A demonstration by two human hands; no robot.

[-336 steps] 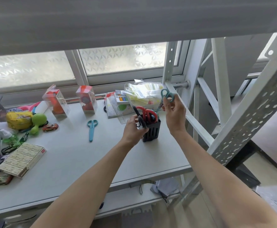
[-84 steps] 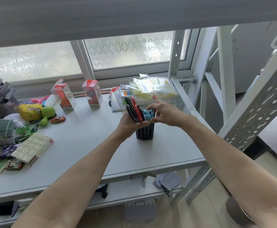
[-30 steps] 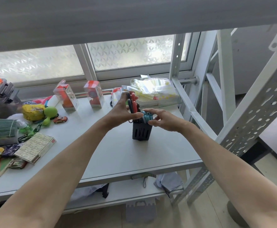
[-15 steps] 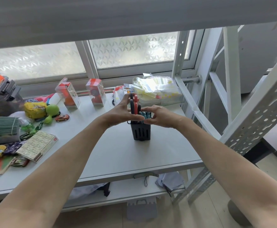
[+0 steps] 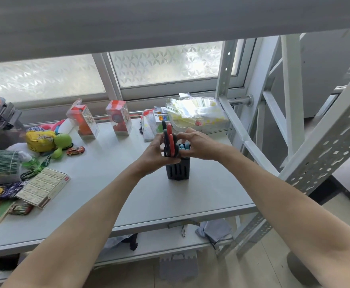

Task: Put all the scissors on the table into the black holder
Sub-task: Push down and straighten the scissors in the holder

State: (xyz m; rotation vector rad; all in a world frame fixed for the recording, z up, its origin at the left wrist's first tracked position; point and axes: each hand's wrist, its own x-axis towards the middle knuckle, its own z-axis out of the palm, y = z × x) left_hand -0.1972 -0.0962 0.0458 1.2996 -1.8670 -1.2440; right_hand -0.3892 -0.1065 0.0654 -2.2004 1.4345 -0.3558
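Note:
The black holder [image 5: 177,170] stands upright on the grey table [image 5: 149,196], right of centre. Red-handled scissors [image 5: 169,136] and black-handled scissors [image 5: 165,140] stick up out of it, blades down. Teal-handled scissors [image 5: 184,146] sit lower in the holder beside them. My left hand [image 5: 152,153] is closed around the red and black handles from the left. From the right, my right hand [image 5: 199,143] curls over the teal handles. No loose scissors show on the tabletop.
A clear bin of plastic bags [image 5: 197,115] sits just behind the holder. Two clear toy boxes [image 5: 82,121] stand at the back, and a flat carton [image 5: 43,186], a toy car [image 5: 75,151] and other toys crowd the left. A slanted white rack brace [image 5: 242,138] runs close on the right.
The teal scissors that lay on the table earlier now stand in the holder. In the last second both hands have closed in around the handles and pressed them lower.

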